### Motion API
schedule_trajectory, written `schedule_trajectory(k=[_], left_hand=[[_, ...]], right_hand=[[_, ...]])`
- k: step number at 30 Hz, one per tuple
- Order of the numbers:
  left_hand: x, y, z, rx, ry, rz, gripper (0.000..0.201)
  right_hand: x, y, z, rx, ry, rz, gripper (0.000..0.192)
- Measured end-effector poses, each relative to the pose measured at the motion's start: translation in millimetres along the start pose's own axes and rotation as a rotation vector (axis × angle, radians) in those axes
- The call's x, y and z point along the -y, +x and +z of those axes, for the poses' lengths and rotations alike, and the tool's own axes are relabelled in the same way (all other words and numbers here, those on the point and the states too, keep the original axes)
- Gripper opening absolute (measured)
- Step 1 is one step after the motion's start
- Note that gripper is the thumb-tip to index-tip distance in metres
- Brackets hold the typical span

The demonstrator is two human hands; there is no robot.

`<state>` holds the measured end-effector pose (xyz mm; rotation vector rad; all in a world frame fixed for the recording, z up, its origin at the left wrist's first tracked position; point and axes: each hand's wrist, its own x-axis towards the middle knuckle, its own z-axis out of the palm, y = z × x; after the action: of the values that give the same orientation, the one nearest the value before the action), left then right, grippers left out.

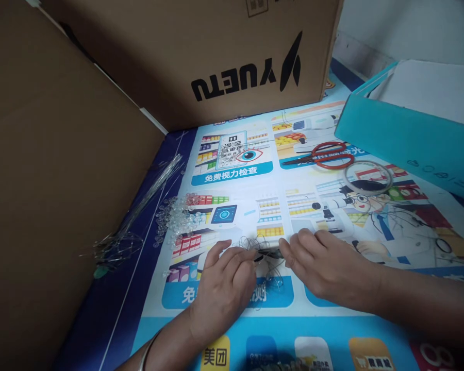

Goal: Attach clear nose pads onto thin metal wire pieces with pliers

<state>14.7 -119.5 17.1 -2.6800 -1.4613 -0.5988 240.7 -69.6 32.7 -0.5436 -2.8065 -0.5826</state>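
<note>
My left hand [229, 283] is closed in a pinch on a tangle of thin wire [251, 242], with looped strands standing up past the fingertips. Some clear beads [261, 291] hang among the strands below it. My right hand [325, 263] is wrapped round a small dark pointed metal tool [271, 252]. Its tip points left and reaches the wire beside my left fingertips; the rest of it is hidden in my palm, so its kind does not show. To the left of my hands lies a scattered pile of clear beads [180, 219].
A bundle of thin wires [139, 206] lies left, near a cardboard wall [54, 170]. Another cardboard panel [251, 46] stands behind. Red-handled scissors [325, 155], a ring-shaped spool [367, 177] and a turquoise box [402, 129] are at the right on the printed sheet [255, 324].
</note>
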Motion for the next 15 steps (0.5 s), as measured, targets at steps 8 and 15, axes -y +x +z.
schedule_trajectory(k=[8, 15], left_hand=[[0.2, 4.3, -2.1, -0.024, -0.058, -0.038, 0.011], [2.2, 4.4, -1.1, -0.025, -0.106, -0.075, 0.012]], right_hand=[[-3.1, 2.2, 3.7, 0.098, 0.049, 0.035, 0.024], [-7.0, 1.9, -4.0, 0.031, 0.002, -0.046, 0.031]])
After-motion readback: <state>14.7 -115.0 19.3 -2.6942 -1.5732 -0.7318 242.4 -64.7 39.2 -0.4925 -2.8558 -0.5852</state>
